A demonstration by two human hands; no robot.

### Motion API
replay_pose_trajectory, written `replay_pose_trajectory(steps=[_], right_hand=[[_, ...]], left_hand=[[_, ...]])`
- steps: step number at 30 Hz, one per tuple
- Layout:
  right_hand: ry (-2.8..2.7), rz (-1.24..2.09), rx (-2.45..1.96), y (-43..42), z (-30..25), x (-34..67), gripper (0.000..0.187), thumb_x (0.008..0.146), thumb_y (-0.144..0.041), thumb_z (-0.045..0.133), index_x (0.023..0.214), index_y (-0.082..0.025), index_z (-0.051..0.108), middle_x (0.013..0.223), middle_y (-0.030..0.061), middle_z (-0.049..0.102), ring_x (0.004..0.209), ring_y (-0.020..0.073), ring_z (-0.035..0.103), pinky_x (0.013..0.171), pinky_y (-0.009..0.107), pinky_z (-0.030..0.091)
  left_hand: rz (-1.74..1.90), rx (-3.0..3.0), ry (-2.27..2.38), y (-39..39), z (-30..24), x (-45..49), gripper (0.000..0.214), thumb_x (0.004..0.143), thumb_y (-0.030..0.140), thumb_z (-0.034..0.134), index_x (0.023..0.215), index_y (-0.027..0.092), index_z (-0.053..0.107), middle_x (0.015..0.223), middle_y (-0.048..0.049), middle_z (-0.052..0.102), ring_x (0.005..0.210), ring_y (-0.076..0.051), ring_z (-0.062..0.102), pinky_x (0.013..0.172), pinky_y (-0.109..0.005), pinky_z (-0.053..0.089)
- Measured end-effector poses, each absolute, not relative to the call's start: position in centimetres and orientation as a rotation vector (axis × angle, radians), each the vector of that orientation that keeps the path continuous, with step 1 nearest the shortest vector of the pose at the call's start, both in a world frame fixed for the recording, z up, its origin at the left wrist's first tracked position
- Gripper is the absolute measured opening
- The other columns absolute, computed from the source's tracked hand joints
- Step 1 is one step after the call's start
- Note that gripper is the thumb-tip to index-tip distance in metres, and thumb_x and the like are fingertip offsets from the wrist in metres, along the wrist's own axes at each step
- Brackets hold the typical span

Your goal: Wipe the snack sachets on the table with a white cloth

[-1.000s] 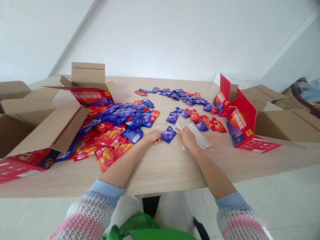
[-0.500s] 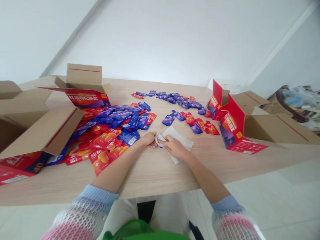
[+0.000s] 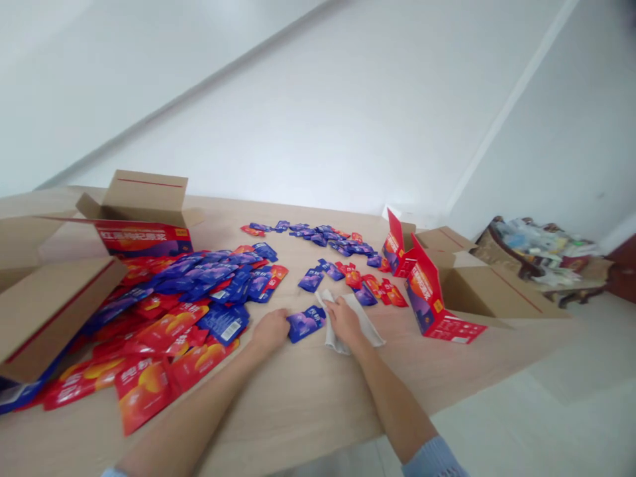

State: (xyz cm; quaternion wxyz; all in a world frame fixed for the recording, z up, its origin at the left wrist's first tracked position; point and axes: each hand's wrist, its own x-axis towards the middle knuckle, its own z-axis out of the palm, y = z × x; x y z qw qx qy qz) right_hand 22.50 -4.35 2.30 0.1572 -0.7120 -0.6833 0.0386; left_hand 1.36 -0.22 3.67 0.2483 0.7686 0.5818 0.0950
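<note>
In the head view, the left hand (image 3: 271,331) is laid on the worktop (image 3: 298,411) with its fingers curled, no held item being visible, just beside a blue sachet (image 3: 305,324). The right hand (image 3: 345,323) is placed on a folded white cloth (image 3: 366,331), which is positioned against that sachet; whether the cloth is gripped cannot be told. Loose red and blue sachets (image 3: 173,311) are spread over the worktop to the left and ahead. Printed red cartons (image 3: 424,291) are stood open at the right, beside a cardboard box (image 3: 489,295).
</note>
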Motion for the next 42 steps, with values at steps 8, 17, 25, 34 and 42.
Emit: replay_pose_trajectory(steps=[8, 17, 25, 34, 42], right_hand=[[-2.360, 0.043, -1.634, -6.7, 3.8, 18.1, 0.042, 0.093, -0.039, 0.041, 0.134, -0.051, 0.039, 0.107, 0.0001, 0.060, 0.089, 0.0175, 0.057, 0.074, 0.028, 0.040], [-2.117, 0.144, -2.033, -5.0, 2.5, 19.7, 0.044, 0.087, -0.033, 0.050, 0.130, -0.040, 0.051, 0.105, 0.0063, 0.059, 0.089, 0.0217, 0.060, 0.071, 0.030, 0.041], [-1.999, 0.088, -2.164, -4.9, 2.9, 22.0, 0.042, 0.087, -0.028, 0.046, 0.129, -0.033, 0.055, 0.113, 0.0080, 0.054, 0.092, 0.0201, 0.060, 0.075, 0.028, 0.043], [-2.201, 0.069, -1.926, -6.5, 2.9, 17.5, 0.046, 0.086, -0.025, 0.047, 0.131, -0.033, 0.052, 0.112, 0.0068, 0.054, 0.094, 0.0198, 0.057, 0.079, 0.027, 0.041], [-2.480, 0.334, -1.494, -7.2, 3.4, 17.6, 0.048, 0.078, -0.017, 0.052, 0.124, -0.027, 0.058, 0.114, 0.0060, 0.051, 0.099, 0.0183, 0.053, 0.084, 0.026, 0.039]], left_hand=[[0.172, 2.272, 1.815, -1.4, 2.7, 2.1, 0.025, 0.088, 0.017, 0.038, 0.100, 0.015, 0.060, 0.095, -0.0169, 0.068, 0.089, -0.028, 0.067, 0.070, -0.035, 0.049], [0.161, 2.263, 1.870, -2.6, 3.6, 3.0, 0.031, 0.088, 0.011, 0.035, 0.102, 0.008, 0.063, 0.094, -0.0210, 0.068, 0.092, -0.031, 0.066, 0.075, -0.039, 0.050], [0.139, 2.320, 1.849, -2.8, 3.2, 2.8, 0.029, 0.085, 0.016, 0.039, 0.104, 0.008, 0.059, 0.098, -0.0191, 0.067, 0.094, -0.030, 0.064, 0.077, -0.037, 0.048], [0.172, 2.300, 1.871, -2.0, 2.9, 2.1, 0.029, 0.087, 0.016, 0.037, 0.104, 0.011, 0.060, 0.098, -0.0176, 0.067, 0.095, -0.028, 0.064, 0.077, -0.036, 0.048], [0.209, 2.221, 1.903, -2.5, 3.1, 2.8, 0.032, 0.091, 0.023, 0.036, 0.104, 0.007, 0.060, 0.096, -0.0221, 0.065, 0.094, -0.030, 0.064, 0.077, -0.038, 0.049]])
